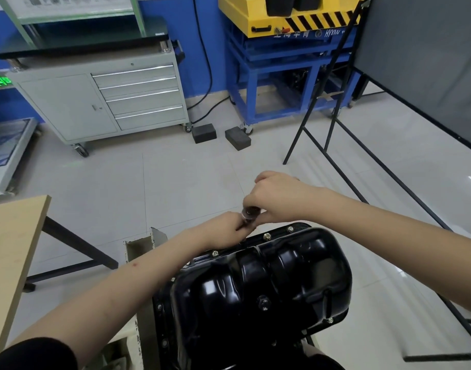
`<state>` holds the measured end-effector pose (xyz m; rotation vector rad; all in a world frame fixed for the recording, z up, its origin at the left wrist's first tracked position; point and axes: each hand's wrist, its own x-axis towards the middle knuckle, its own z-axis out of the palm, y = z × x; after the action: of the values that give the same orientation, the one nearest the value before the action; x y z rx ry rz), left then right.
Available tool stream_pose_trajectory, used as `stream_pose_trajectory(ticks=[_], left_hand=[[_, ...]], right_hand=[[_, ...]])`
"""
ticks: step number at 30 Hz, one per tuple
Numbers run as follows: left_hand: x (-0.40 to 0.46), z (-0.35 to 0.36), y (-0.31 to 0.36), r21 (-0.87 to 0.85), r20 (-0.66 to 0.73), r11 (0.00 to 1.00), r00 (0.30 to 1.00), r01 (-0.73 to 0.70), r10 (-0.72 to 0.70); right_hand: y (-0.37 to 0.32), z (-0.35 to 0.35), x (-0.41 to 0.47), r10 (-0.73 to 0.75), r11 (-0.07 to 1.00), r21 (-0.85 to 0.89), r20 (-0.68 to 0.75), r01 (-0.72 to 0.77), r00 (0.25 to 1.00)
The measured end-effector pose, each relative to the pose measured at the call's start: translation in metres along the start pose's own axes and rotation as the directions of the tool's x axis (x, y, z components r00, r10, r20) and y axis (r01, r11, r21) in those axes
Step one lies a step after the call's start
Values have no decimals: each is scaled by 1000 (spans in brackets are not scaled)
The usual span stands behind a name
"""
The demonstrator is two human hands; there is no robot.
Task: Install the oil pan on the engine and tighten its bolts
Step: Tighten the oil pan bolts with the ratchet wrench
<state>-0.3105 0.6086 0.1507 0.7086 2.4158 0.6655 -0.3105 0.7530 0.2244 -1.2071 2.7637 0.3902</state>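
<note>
Both hands meet at the far flange of the black oil pan (pixel 261 284), which sits upturned on the engine with several bolts (pixel 267 236) already in its rim: the left hand (pixel 225 228) curls round the shaft of a ratchet tool (pixel 249 216), and the right hand (pixel 274 198) closes over its head. The pan looks like stiff pressed steel, glossy and probably slick, fairly heavy. I would take it by the flat bolted flange, not the rounded, shiny sump.
</note>
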Motion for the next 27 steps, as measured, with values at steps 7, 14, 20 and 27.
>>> stream_pose_trajectory(ticks=[7,14,20,27], left_hand=[[-1,1,2,21,-76,1000,997,12,-10],[-4,-1,2,54,-60,998,998,-12,15],[-2,-1,2,28,-76,1000,997,-7,10],[-3,-4,2,60,-55,998,998,-6,9]], right_hand=[[0,6,-1,54,998,19,-22,-54,998],[1,4,-1,44,999,-2,-29,-44,999],[0,4,-1,53,994,94,3,-54,999],[0,6,0,50,999,-6,-32,-51,998]])
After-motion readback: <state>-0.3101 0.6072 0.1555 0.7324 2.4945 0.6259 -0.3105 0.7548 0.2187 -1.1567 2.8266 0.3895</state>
